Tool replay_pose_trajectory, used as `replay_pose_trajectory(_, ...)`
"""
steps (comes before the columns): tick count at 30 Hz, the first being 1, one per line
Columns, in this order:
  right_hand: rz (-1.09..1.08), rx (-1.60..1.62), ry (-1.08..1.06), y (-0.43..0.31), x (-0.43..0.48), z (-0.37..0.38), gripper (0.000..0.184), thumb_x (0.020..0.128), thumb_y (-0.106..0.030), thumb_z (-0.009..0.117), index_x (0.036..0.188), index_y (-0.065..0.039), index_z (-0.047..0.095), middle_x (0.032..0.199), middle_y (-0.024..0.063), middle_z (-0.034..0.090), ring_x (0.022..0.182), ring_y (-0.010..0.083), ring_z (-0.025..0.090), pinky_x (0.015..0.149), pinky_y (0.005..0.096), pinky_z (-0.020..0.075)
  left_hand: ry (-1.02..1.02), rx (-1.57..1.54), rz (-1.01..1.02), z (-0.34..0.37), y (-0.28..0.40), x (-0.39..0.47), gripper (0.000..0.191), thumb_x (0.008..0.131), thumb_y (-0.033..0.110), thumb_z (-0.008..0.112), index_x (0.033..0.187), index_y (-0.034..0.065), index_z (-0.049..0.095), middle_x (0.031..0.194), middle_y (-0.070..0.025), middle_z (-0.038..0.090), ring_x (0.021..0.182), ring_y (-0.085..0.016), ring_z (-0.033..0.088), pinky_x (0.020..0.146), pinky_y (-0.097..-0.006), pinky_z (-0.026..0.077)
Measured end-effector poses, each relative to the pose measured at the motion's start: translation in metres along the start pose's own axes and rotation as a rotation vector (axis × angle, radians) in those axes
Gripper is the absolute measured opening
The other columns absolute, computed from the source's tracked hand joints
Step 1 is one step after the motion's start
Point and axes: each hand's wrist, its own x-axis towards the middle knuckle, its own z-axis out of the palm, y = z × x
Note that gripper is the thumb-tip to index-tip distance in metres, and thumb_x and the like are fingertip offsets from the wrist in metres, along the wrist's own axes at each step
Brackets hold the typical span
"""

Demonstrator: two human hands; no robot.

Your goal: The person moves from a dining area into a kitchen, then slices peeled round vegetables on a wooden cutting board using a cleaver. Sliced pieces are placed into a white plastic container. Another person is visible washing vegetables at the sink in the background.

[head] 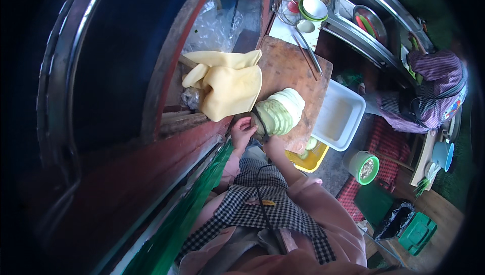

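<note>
Overlapping slices of a pale green vegetable [278, 114] lie fanned in a thick stack on the wooden cutting board [295, 66]. At the near end of the stack is a knife [259, 120], its dark spine showing as a thin curved line. My right hand [273, 146] grips the knife at its near end; the handle is mostly hidden by the hand. My left hand [243, 133] has bent fingers touching the knife's other side, close to the board's left edge. Whether it also presses a piece of the vegetable cannot be made out.
Left of the board lies a pale yellow folded item [231, 85], rubber or cloth. A white tub [338, 114] and yellow basket [324, 153] adjoin the board's right side. A steel-handled tool [312, 59] rests near stacked bowls [314, 8]. Another person [435, 89] works by the sink [352, 43].
</note>
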Motion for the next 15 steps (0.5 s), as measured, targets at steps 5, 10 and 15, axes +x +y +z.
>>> replay_pose_trajectory(5,0.014,0.067,-0.002,-0.007,0.01,0.008,0.022,0.072,-0.019,0.068,0.076,0.003,0.068,0.078,0.0268,0.065,0.075,0.0422,0.065,0.072,0.0482,0.0531,0.042,0.002,-0.04,-0.002,-0.009,-0.002,0.036,0.077,0.001,0.074,0.111,0.0023,0.06,0.104,-0.0064,0.065,0.092,-0.014,0.063,0.072,-0.0268,0.055)
replay_pose_trajectory(10,-0.204,0.275,0.133,0.019,-0.036,-0.055,0.022,0.075,-0.016,0.067,0.074,0.005,0.067,0.066,0.0267,0.061,0.062,0.0415,0.063,0.061,0.047,0.0514,0.059,0.068,0.054,0.005,-0.007,0.003,0.035,0.073,0.004,0.078,0.103,-0.0012,0.062,0.099,-0.0086,0.067,0.09,-0.016,0.064,0.081,-0.0277,0.052)
replay_pose_trajectory(15,-0.071,0.172,0.008,0.041,-0.068,-0.078,0.025,0.074,-0.017,0.069,0.086,0.005,0.067,0.07,0.0264,0.063,0.066,0.0388,0.065,0.062,0.0436,0.0522,0.032,0.059,0.016,0.004,-0.013,0.004,0.032,0.079,0.005,0.073,0.109,0.0029,0.062,0.101,-0.0068,0.064,0.092,-0.014,0.062,0.073,-0.0282,0.056)
